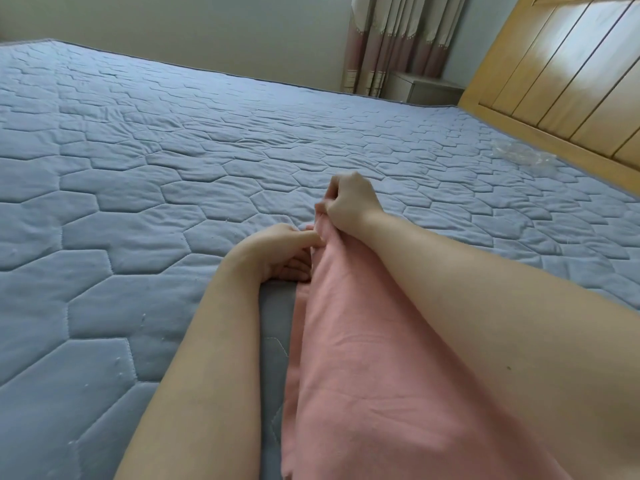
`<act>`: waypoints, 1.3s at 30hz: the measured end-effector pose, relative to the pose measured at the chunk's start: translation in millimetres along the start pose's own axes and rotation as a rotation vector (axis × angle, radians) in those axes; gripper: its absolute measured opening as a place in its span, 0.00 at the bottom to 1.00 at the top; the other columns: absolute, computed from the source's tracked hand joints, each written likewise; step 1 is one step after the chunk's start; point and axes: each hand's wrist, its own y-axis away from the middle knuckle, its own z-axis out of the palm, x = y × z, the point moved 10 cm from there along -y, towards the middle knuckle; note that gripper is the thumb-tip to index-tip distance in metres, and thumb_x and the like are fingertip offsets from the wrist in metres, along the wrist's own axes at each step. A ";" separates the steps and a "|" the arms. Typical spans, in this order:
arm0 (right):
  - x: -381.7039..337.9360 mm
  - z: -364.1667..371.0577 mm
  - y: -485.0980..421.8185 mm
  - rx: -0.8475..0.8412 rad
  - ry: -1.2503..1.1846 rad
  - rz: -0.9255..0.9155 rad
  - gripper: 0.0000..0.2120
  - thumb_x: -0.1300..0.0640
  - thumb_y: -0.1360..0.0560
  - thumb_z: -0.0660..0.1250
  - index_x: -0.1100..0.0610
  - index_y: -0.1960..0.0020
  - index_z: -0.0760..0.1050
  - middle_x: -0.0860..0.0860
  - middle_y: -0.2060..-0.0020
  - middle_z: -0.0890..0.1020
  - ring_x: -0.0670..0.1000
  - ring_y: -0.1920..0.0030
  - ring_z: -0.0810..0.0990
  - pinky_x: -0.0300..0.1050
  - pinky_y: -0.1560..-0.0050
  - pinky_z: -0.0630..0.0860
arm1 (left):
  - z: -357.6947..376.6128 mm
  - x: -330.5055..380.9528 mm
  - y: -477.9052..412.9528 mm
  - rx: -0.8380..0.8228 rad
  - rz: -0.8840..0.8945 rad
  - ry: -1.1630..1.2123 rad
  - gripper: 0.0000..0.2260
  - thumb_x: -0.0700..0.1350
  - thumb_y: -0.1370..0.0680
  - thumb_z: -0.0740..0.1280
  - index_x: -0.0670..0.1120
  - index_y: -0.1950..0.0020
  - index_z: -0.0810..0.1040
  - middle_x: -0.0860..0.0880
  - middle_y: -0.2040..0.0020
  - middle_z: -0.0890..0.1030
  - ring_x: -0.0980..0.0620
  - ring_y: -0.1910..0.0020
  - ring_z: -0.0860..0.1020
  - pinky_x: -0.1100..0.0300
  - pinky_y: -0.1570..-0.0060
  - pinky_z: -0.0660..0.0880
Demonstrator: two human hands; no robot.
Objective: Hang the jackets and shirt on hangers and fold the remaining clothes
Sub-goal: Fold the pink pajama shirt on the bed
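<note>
A pink garment (pixel 363 368) hangs stretched from my two hands toward the camera, over the blue quilted bed (pixel 138 168). My right hand (pixel 349 199) grips the top edge of the pink cloth with curled fingers. Just below and to the left, my left hand (pixel 284 251) pinches the same edge between thumb and fingers, palm turned up. The lower part of the garment runs out of the frame at the bottom. No hangers or other clothes are in view.
A wooden headboard (pixel 554 81) stands along the right side of the bed. A crumpled clear plastic bag (pixel 519 155) lies near it on the quilt. Curtains (pixel 398 39) and a low ledge (pixel 422 88) are at the far wall.
</note>
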 end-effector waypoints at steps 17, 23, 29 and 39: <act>157.5 -54.0 47.6 0.083 -0.238 0.420 0.09 0.55 0.24 0.67 0.60 0.56 0.81 0.53 0.65 0.78 0.51 0.59 0.74 0.39 0.58 0.68 | -20.5 11.5 -8.5 0.512 0.118 -0.204 0.17 0.50 0.22 0.66 0.35 0.51 0.82 0.38 0.54 0.81 0.44 0.50 0.79 0.61 0.60 0.67; 165.5 -52.0 43.0 0.189 -0.015 0.479 0.11 0.52 0.23 0.66 0.61 0.52 0.78 0.57 0.49 0.81 0.56 0.45 0.77 0.42 0.47 0.70 | -22.2 18.1 -5.3 0.545 0.182 -0.261 0.15 0.50 0.23 0.68 0.40 0.64 0.78 0.45 0.67 0.78 0.48 0.60 0.74 0.60 0.67 0.64; 90.0 -81.0 68.5 0.393 0.066 0.155 0.16 0.64 0.25 0.56 0.61 0.39 0.73 0.58 0.40 0.75 0.58 0.37 0.70 0.48 0.37 0.65 | -19.9 103.7 50.8 0.762 0.658 -0.444 0.08 0.41 0.23 0.64 0.45 0.47 0.80 0.47 0.53 0.83 0.46 0.51 0.79 0.57 0.50 0.72; 175.5 14.9 97.2 -0.248 0.286 0.303 0.26 0.47 0.18 0.48 0.53 0.22 0.51 0.51 0.22 0.51 0.50 0.23 0.50 0.55 0.26 0.46 | 63.1 5.0 -11.7 0.111 0.231 -1.147 0.26 0.58 0.18 0.48 0.52 0.21 0.49 0.54 0.21 0.46 0.55 0.23 0.44 0.46 0.26 0.40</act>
